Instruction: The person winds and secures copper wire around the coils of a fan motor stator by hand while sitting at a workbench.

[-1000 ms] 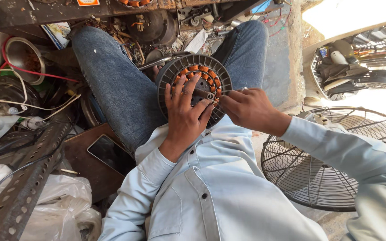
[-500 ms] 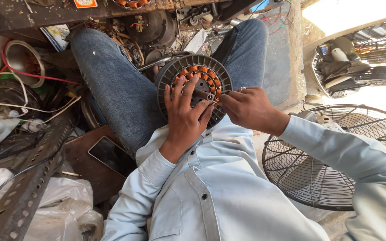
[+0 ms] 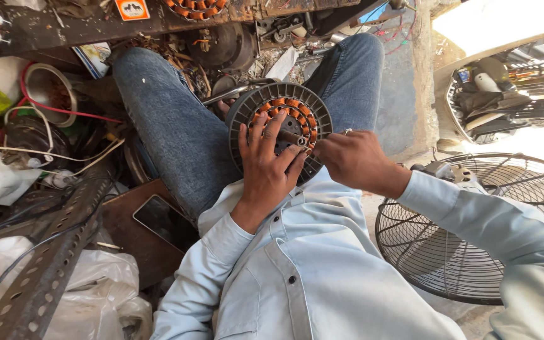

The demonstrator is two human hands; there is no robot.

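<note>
A round grey fan motor stator with a ring of orange copper coils rests on my lap between my jeans-clad legs. My left hand lies flat on its face with fingers spread, pressing it down. My right hand is closed at the motor's right edge, fingertips pinched on something small near the centre shaft; what it pinches is too small to name.
A wire fan guard lies at the right. A phone sits on a brown board at my left, beside a perforated metal angle bar, white plastic bags, wires and a metal bowl. More coil stators lie along the top.
Both hands stay on the motor; my left fingers have shifted slightly on the coils. The view has drifted a little.
</note>
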